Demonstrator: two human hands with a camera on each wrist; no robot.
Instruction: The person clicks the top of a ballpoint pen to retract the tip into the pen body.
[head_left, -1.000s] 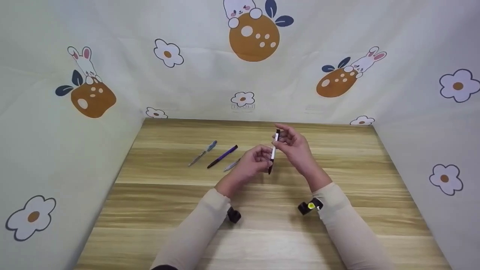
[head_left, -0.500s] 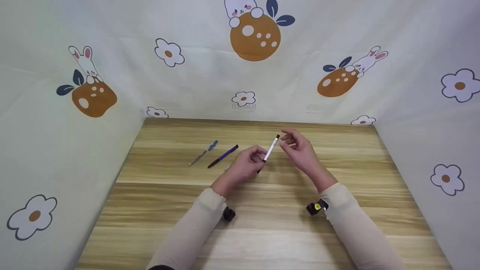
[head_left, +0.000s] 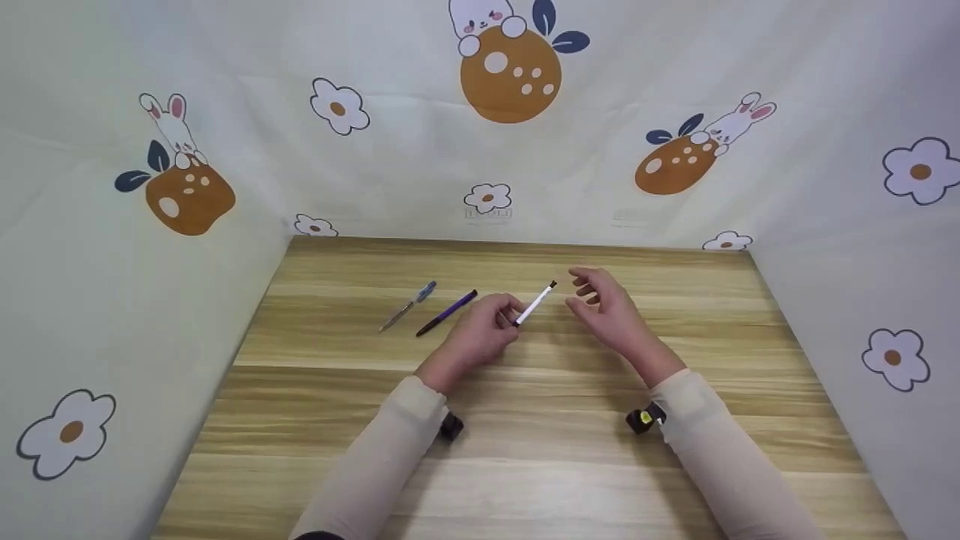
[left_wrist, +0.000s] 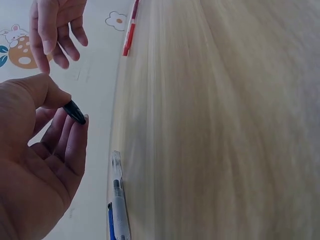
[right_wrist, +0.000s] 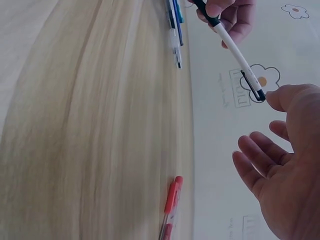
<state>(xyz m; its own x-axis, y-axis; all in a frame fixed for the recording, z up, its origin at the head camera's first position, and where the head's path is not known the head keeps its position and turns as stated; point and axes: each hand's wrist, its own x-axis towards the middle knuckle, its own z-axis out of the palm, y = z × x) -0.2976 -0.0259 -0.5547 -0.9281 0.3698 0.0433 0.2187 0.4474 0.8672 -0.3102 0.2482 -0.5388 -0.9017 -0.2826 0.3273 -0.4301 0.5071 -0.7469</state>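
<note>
My left hand [head_left: 504, 315] pinches the lower black end of a white pen [head_left: 535, 304] between thumb and fingers. The pen slants up and to the right above the wooden table [head_left: 525, 465]. My right hand [head_left: 586, 291] hovers just right of the pen's top, fingers loosely spread, holding nothing. In the left wrist view the left hand's fingertips [left_wrist: 75, 125] close on the pen's black tip [left_wrist: 74, 112]. The right wrist view shows the white pen [right_wrist: 236, 52], and beside its clip end the bare right hand [right_wrist: 280, 165].
A clear pen with a blue cap [head_left: 407, 304] and a purple pen [head_left: 446, 312] lie left of my hands. A red pen [right_wrist: 170, 205] lies near the back wall. Printed fabric walls [head_left: 150, 247] close off three sides of the table.
My right hand has let go of the white pen and drawn off to the right. The left hand keeps the pen, which has dropped lower and tipped from upright to a slant.
</note>
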